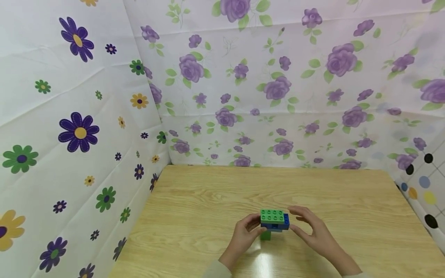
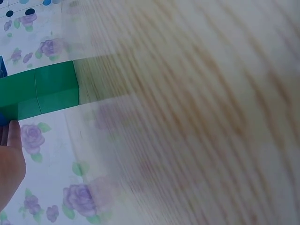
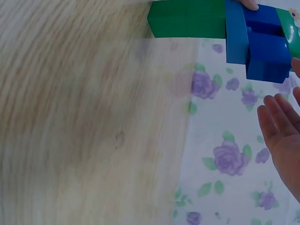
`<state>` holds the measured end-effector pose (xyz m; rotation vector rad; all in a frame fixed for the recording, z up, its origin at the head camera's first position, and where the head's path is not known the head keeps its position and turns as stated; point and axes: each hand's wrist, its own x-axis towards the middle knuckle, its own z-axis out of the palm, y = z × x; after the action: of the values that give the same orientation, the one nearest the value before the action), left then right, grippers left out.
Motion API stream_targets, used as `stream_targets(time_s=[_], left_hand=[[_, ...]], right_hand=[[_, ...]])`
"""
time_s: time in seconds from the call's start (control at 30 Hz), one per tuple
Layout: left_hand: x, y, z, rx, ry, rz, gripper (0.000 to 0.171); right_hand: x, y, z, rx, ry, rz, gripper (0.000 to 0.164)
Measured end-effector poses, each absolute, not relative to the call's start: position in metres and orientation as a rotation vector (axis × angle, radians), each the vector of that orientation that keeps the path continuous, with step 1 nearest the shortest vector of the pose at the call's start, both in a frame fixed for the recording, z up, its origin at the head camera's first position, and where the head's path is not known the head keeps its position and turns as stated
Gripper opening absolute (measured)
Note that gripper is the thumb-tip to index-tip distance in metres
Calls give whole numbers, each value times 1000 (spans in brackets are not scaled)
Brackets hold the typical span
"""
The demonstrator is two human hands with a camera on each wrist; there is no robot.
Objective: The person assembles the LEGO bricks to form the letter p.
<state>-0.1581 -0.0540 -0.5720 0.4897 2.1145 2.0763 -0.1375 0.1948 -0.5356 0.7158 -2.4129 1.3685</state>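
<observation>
A stack of toy building bricks stands on the table near its front. On top lies a light green studded brick [image 1: 272,216]; beneath it blue bricks [image 3: 268,57] sit side by side over a lighter blue one [image 3: 236,35]. Two darker green bricks [image 2: 56,86] form the column below. My left hand [image 1: 243,234] grips the stack's left side, thumb in front and fingers partly hidden behind. To the right, my right hand [image 1: 316,233] has its fingers spread, with the thumb close to the blue brick end; whether it touches cannot be told.
The wood-grain table [image 1: 194,216] stretches around the bricks. A rose-patterned sheet [image 1: 243,96] hangs at the back, a daisy-patterned one [image 1: 114,162] on the left, and a dotted one [image 1: 431,181] on the right.
</observation>
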Motion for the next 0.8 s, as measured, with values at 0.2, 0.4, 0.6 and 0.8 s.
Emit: stream_targets(time_s=[0.2, 0.4, 0.6, 0.8], left_hand=[[-158, -55, -572, 493, 2111, 2071, 38], [-158, -57, -570, 532, 2037, 2109, 42], [-159, -61, -570, 576, 2011, 2125, 47], [-160, -63, -578, 674, 1984, 2146, 46]], right_hand=[[-135, 189, -541, 678, -2349, 1606, 46], [-134, 186, -544, 646, -2294, 1735, 42], [-132, 187, -547, 608, -2294, 1771, 41], [-131, 189, -551, 594, -2304, 1784, 38]])
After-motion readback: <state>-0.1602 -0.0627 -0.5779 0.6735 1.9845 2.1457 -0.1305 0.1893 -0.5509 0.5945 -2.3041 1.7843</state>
